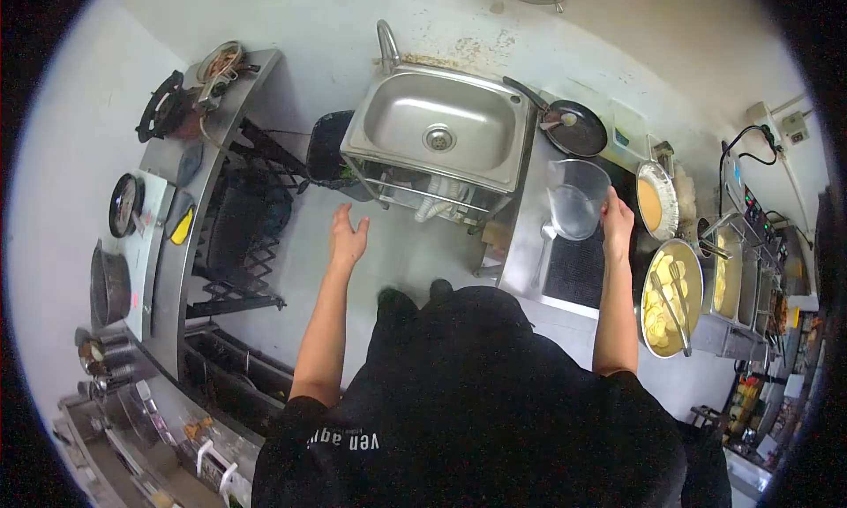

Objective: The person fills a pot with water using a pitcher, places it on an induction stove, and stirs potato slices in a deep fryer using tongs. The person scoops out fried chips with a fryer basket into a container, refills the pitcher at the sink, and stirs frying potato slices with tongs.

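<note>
My right hand (617, 217) grips a clear plastic measuring jug (573, 203) by its right side, above the steel counter on the right. The jug looks see-through, with no contents that I can make out. A spoon (542, 254) lies on the counter just below it, beside a black ridged mat (575, 274). Out in front of my body, over the floor, my left hand (348, 234) is open with its fingers apart and touches nothing. Beyond both hands stands a steel sink (423, 115) with a curved tap (386, 45).
A black frying pan (587, 137) sits behind the jug. To the right are a bowl of orange-beige liquid (651, 203) and a large bowl of pale slices with tongs (653, 318). A dark bin (328, 142) stands left of the sink. Along the left runs another steel counter (212, 173).
</note>
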`<state>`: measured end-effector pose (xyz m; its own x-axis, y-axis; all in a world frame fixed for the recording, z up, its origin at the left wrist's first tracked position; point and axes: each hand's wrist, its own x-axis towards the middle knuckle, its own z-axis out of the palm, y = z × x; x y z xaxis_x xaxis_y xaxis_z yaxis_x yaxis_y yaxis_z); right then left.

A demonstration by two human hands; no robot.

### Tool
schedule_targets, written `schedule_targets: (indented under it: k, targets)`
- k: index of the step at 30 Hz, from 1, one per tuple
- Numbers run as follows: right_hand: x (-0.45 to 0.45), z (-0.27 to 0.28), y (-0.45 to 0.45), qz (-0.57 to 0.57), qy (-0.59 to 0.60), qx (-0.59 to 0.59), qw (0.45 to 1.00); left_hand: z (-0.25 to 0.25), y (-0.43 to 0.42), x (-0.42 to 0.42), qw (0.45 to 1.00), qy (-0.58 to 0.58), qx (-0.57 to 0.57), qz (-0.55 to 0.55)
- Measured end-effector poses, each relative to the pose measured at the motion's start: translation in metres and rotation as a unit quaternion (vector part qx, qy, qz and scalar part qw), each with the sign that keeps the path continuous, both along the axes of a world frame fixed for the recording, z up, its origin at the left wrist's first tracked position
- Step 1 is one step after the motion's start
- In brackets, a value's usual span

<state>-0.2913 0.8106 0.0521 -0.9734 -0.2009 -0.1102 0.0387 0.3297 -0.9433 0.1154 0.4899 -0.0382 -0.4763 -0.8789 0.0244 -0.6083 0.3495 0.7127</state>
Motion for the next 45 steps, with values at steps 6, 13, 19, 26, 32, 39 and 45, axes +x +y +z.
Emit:
schedule_targets:
  k: [6, 13, 19, 26, 32, 39, 45]
  targets:
    - [0.014, 0.016, -0.066, 0.059, 0.066, 0.132, 0.987, -0.011, -0.097, -0.024, 0.997, -0.061, -0.036, -0.029]
    - [0.02, 0.018, -0.122, 0.023, 0.089, 0.242, 0.966, 0.014, -0.182, -0.067, 0.949, -0.288, 0.014, -0.129]
    - [0.033, 0.021, -0.153, -0.011, 0.071, 0.263, 0.962, -0.013, -0.226, -0.076, 0.91, -0.339, -0.014, -0.237]
    - [0.053, 0.02, -0.165, -0.048, 0.014, 0.13, 0.99, -0.008, -0.247, -0.082, 0.873, -0.365, -0.014, -0.323]
    - [0.066, 0.022, -0.183, -0.053, -0.006, 0.201, 0.978, -0.013, -0.253, -0.083, 0.846, -0.382, -0.037, -0.369]
    - [0.075, 0.019, -0.202, -0.017, 0.033, 0.278, 0.96, -0.016, -0.257, -0.079, 0.809, -0.413, -0.033, -0.416]
    - [0.087, 0.029, -0.223, 0.026, 0.038, 0.32, 0.946, -0.023, -0.263, -0.078, 0.783, -0.436, -0.041, -0.442]
